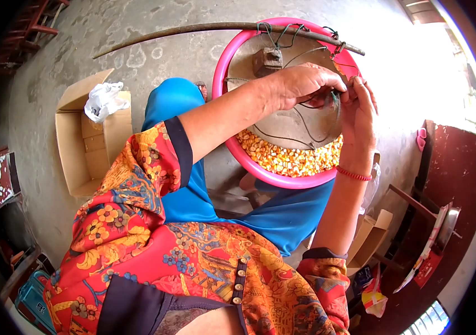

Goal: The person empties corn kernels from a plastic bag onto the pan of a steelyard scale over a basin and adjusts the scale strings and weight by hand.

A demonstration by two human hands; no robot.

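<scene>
Both hands meet above the right part of a large pink basin [251, 163]. My left hand [311, 85] is curled, its fingertips pinching a thin green cord [335, 100]. Against it, my right hand [362, 106] is raised with its fingers closed on the same cord. Below them a round grey-brown pan [282, 124] with dark cords lies in the basin, over yellow corn kernels [282, 159]. A long wooden rod [193, 28] crosses the basin's far side, with green cords tied round it. A block-like weight [267, 61] sits beneath the rod.
An open cardboard box [90, 151] with a white plastic bag [104, 101] stands on the concrete floor at the left. My blue-clad knees [174, 103] are beside the basin. Another box [369, 237] and dark red furniture [450, 162] are on the right.
</scene>
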